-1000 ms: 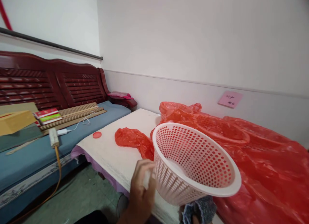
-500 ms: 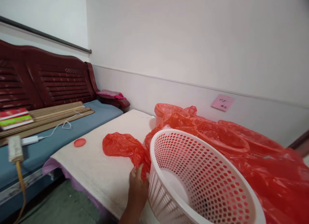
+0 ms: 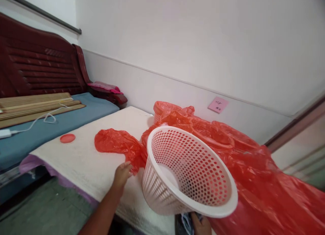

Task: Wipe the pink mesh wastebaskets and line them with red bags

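A white perforated plastic basket (image 3: 162, 191) stands tilted on the pale table cover, its mouth facing up and toward me. To its left lies a crumpled red plastic bag (image 3: 115, 142). The fingers of my left hand (image 3: 122, 175) are pinched at the bag's lower edge, close to the basket's side. My right hand (image 3: 202, 225) shows only in part, under the basket's near rim, and its fingers are mostly hidden. Beside it is a dark item with pale stripes (image 3: 186, 223) that I cannot make out.
Large red plastic sheeting (image 3: 269, 181) spreads at the right, over other baskets by the wall. A round red lid (image 3: 67, 138) lies on the pale cover (image 3: 83, 167). Left is a wooden bench (image 3: 45, 66) with a blue cushion. A pink note (image 3: 218, 104) hangs on the wall.
My view has shifted, so things sit further left and higher. My left hand has drawn slightly left and away from the basket. My right hand has appeared under the basket's near rim.
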The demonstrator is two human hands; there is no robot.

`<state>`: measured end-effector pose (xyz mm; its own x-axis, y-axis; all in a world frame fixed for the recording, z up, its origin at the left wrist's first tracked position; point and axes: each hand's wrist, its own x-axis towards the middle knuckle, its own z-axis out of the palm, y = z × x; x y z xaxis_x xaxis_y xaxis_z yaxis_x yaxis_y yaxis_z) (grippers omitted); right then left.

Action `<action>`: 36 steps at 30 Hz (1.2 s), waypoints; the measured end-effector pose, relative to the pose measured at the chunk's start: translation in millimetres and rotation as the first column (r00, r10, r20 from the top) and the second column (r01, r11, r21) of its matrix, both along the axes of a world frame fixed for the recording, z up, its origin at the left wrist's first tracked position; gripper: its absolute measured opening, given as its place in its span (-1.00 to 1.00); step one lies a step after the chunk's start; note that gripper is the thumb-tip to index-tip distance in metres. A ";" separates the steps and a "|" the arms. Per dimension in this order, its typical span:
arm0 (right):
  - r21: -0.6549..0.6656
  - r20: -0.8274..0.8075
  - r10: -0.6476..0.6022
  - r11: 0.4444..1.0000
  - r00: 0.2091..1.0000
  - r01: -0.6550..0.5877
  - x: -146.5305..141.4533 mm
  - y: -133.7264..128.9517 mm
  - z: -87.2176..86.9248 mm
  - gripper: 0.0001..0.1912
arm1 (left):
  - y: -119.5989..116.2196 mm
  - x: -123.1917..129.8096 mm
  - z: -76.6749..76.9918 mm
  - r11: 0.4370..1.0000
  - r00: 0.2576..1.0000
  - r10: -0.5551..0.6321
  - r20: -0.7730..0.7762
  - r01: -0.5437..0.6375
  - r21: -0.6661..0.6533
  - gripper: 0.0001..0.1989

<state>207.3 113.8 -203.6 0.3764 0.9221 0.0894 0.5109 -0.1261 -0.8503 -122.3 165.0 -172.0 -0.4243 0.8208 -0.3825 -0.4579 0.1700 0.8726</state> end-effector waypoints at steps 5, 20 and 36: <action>0.023 -0.044 0.109 0.994 0.993 -0.108 8.4 7.4 -11.3 -0.49 | -30.0 -27.1 10.5 0.995 0.983 0.091 0.159 -0.097 0.030 -0.94; -0.112 0.248 -0.014 0.993 0.969 0.043 -5.2 14.1 1.1 -0.52 | -109.9 -13.4 -30.1 0.995 0.996 0.082 -0.045 -0.080 0.052 -0.63; 0.426 0.407 -0.031 0.891 0.913 -0.160 20.0 -40.8 11.0 -0.53 | -118.0 -9.0 -35.4 0.992 0.973 0.061 -0.222 -0.035 0.122 -0.70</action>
<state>227.4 73.0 -192.5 0.1630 0.7692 0.6179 0.8058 0.2576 -0.5332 -131.3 47.1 -207.4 -0.5284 0.8306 -0.1758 -0.2532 0.0435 0.9664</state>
